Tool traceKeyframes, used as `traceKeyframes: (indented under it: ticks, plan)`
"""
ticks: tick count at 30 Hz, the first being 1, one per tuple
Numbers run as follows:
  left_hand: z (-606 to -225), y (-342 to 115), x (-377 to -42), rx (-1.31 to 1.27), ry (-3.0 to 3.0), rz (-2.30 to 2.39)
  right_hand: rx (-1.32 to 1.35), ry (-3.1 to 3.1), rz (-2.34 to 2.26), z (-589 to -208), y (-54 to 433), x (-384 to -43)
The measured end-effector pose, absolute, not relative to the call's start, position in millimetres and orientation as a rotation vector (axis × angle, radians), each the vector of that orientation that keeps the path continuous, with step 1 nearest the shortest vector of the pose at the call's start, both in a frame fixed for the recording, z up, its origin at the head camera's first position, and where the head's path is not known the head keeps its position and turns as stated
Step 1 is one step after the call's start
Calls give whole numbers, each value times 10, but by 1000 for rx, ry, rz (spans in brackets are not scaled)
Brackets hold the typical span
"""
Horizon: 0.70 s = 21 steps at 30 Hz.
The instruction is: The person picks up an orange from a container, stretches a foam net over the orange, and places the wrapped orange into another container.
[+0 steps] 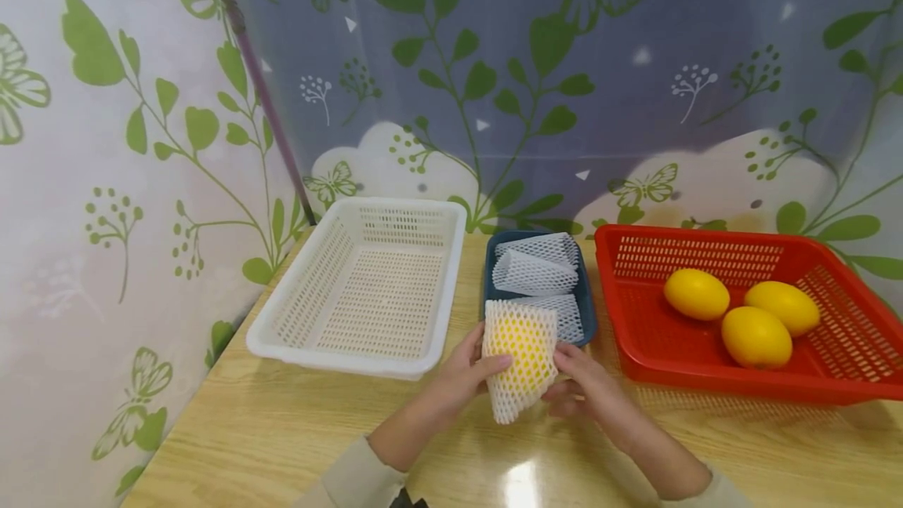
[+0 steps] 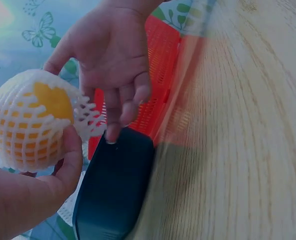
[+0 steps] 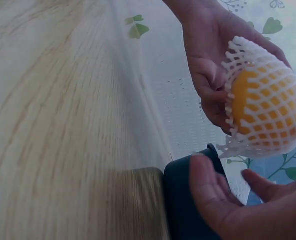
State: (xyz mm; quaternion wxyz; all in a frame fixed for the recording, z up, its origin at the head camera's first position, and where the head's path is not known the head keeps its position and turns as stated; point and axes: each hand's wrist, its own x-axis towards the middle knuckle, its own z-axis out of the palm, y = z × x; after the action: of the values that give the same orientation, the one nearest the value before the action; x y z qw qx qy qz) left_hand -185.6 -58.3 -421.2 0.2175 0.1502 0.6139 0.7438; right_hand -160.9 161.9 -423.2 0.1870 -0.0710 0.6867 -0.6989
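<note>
My left hand (image 1: 458, 375) grips a yellow oval fruit (image 2: 55, 102) in a white foam net sleeve (image 1: 502, 406), thumb over the front and fingers behind. Part of the fruit shows bare at the sleeve's mouth in both wrist views. At the sleeve's right side is my right hand (image 1: 585, 386), touching its edge with a fingertip while the other fingers spread loosely below. Just behind the hands stands a dark blue tray (image 1: 591, 320) with several flat foam net sleeves (image 1: 536, 271); the held fruit overlaps its front edge in the head view.
On the left of the wooden table (image 1: 282, 429) sits a white slotted basket (image 1: 381, 296). A red basket (image 1: 635, 335) on the right holds three yellow fruits (image 1: 756, 337). A patterned curtain (image 1: 494, 100) hangs behind the table.
</note>
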Motion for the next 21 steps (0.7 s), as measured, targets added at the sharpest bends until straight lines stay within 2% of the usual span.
traceKeyframes:
  ticks: [12, 21]
  plan:
    - [-4214, -611, -1849, 392, 1599, 2041, -406, 2020, -2190, -4241, 1546, -1549]
    - [-4241, -615, -1843, 378, 1646, 1993, -286, 2134, -2080, -4254, 1520, -1548]
